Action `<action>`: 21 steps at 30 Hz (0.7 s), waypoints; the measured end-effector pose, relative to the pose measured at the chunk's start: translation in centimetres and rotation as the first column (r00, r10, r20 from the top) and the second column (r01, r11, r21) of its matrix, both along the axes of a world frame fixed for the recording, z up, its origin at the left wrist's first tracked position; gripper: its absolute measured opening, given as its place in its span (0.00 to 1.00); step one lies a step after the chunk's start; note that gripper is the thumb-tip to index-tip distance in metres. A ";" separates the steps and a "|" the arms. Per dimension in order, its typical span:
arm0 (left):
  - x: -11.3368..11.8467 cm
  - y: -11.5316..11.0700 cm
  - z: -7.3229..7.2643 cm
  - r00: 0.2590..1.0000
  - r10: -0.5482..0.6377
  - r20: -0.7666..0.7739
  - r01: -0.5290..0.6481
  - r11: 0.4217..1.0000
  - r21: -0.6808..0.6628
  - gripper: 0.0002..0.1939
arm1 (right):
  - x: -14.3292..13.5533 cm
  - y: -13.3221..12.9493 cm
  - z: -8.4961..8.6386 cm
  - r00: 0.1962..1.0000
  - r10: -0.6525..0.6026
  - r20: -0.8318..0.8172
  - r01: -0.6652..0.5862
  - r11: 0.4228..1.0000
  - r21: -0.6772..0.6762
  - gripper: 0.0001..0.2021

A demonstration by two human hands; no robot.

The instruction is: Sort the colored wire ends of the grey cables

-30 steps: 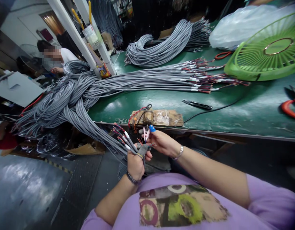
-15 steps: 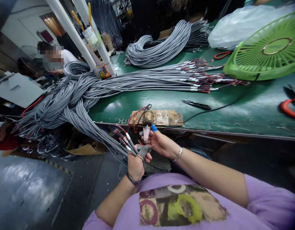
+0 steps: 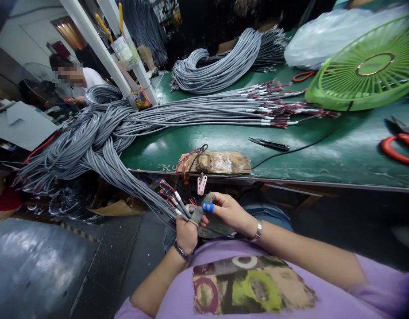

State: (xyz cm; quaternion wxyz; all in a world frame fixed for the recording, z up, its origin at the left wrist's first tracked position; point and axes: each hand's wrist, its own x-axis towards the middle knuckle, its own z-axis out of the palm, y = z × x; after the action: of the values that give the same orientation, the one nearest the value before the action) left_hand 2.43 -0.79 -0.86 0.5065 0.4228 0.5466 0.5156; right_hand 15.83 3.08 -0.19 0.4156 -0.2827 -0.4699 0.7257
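My left hand (image 3: 187, 230) is closed around the end of a bundle of grey cables (image 3: 141, 190), with a grey cover on its thumb. Stripped ends with white sleeves and thin coloured wires (image 3: 167, 190) stick out beside it. My right hand (image 3: 231, 213) meets the left thumb in a pinch at thin wires (image 3: 193, 202); the exact hold is partly hidden. Its thumb has blue tape, and a finger wears a grey cover. Just above the hands a pale pink clip (image 3: 201, 184) hangs at the table edge, below a wooden block (image 3: 229, 163).
More grey cables (image 3: 191, 114) lie along the green table (image 3: 207, 137). Tweezers (image 3: 269, 144), red-handled scissors (image 3: 397, 148), a green fan (image 3: 364, 75) and a plastic bag (image 3: 324, 37) are on it. Another person (image 3: 91, 79) sits at the far left.
My right hand has moved down from the pink clip to the left thumb and pinched its fingers together. The clip now hangs free of the hand. My left hand keeps its hold on the cables.
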 end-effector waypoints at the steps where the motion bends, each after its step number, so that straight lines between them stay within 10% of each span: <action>1: -0.2 -0.1 0.2 0.998 -0.055 -0.022 0.055 0.998 -0.008 0.20 | 0.0 0.1 0.1 0.999 0.039 -0.018 -0.040 0.999 -0.015 0.17; 7: -1.1 -0.3 1.0 0.963 -0.241 -0.117 0.238 0.970 -0.043 0.20 | -0.1 0.6 -0.1 0.980 0.198 0.004 -0.197 0.977 -0.080 0.18; 13: -0.7 -0.4 -0.5 0.996 0.021 0.087 -0.022 1.000 0.012 0.18 | -0.4 1.4 0.7 0.983 -0.014 0.184 0.029 0.997 -0.078 0.21; 21: -0.4 -0.1 -0.1 0.964 0.177 0.198 -0.175 0.984 -0.026 0.19 | -0.7 0.9 -0.2 0.998 0.020 0.062 -0.013 0.995 -0.098 0.20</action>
State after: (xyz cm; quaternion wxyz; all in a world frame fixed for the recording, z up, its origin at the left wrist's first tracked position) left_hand 2.01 -0.94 -0.99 0.5126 0.3166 0.5308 0.5960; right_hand 15.17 3.99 -0.43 0.3803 -0.3214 -0.4492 0.7418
